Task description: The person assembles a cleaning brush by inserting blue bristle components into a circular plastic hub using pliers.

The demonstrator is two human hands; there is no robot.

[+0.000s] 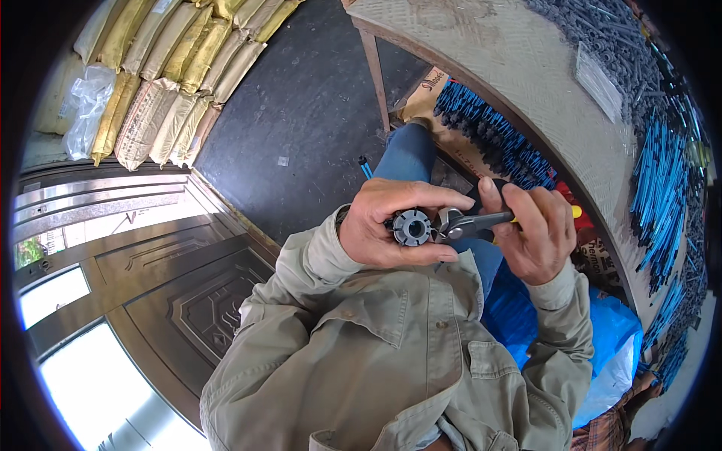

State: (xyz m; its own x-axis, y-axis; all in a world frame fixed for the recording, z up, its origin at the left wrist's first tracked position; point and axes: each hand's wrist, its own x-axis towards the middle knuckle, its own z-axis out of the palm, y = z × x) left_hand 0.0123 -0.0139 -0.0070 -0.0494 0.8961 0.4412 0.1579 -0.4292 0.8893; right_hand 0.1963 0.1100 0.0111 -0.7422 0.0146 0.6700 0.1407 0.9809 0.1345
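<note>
In front of my chest, my left hand (372,225) grips a dark grey round plastic part (401,228) with a slotted, toothed rim and a hole through its centre. From the other side, my right hand (540,233) is wrapped round a pair of pliers (481,222) with metal jaws and a handle showing yellow at its end. The jaws sit right beside the round part, between my left thumb and fingers. Whether they bite on anything cannot be seen.
A worktable (481,52) curves along the right, bearing heaped grey plastic parts (602,37) and bundled blue rods (662,188). Below it a carton (444,139) holds more blue rods. A blue plastic bag (613,323) lies by my right arm. Stacked sacks (162,60) and a brown door (195,301) stand left.
</note>
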